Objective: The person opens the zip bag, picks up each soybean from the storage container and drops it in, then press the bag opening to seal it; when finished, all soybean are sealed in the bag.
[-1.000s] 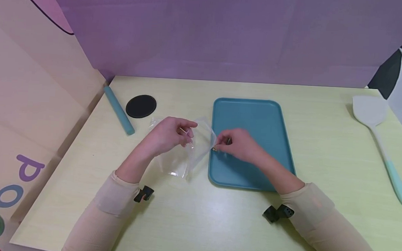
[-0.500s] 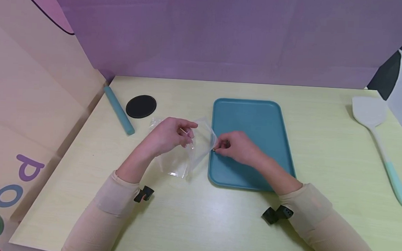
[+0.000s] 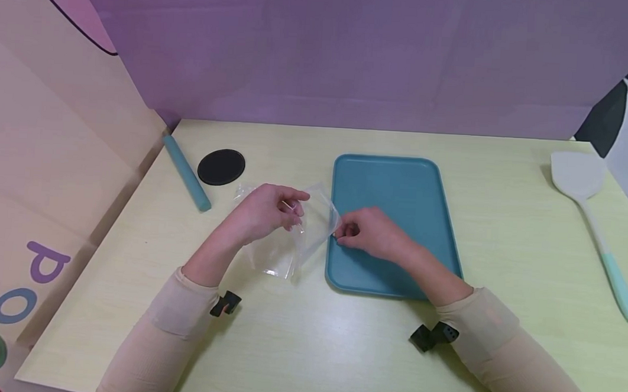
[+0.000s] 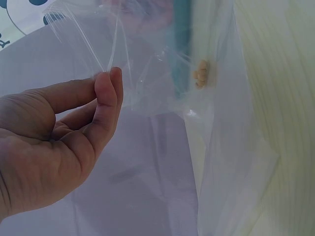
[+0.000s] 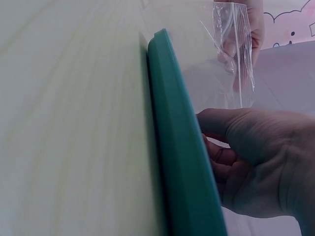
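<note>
A clear zip bag (image 3: 275,256) stands at the left side of the teal tray (image 3: 394,182). My left hand (image 3: 267,214) pinches the bag near its zip strip, between thumb and fingers. Through the film in the left wrist view, several small tan nut-like pieces (image 4: 201,74) show low in the bag. My right hand (image 3: 373,231) is over the tray's left rim, curled, its fingertips right at the bag's mouth. A bit of tan shows between its thumb and fingertips. In the right wrist view the tray's edge hides those fingertips.
A black round disc (image 3: 221,167) and a teal rod (image 3: 187,173) lie at the back left of the pale wooden table (image 3: 305,361). On the right lies a spatula (image 3: 578,174) with a mint handle. A purple panel (image 3: 353,56) stands behind the table.
My right hand has shifted slightly toward me, and the tan pieces at its fingertips show less than before. The left hand has kept its grip on the bag in the same place.
</note>
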